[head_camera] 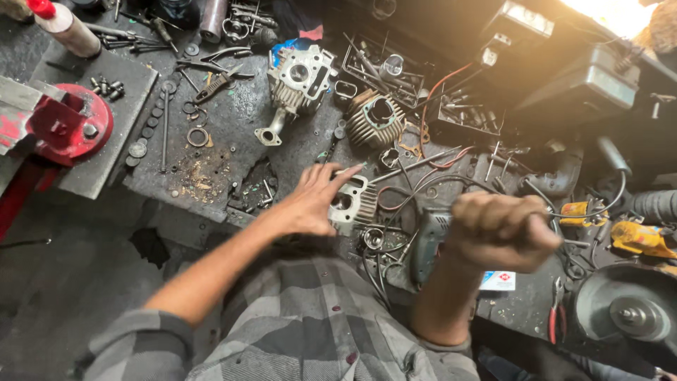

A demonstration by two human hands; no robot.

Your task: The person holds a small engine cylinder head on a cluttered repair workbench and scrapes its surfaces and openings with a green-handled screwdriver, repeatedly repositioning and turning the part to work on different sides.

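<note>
Your left hand [314, 201] lies open, fingers spread, on the finned engine cylinder [352, 203]; your right hand [502, 229] grips a power tool [425, 243] just beside it.

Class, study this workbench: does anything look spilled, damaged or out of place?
Yes. Tan, sawdust-like debris is spilled on the dark bench mat, and the mat's front edge is torn into a ragged hole with small parts inside.

Grey plaid sleeve [141, 339]; red vise [67, 127]; silver cylinder head [300, 81]; yellow tool [638, 238]; red-capped bottle [63, 25].
</note>
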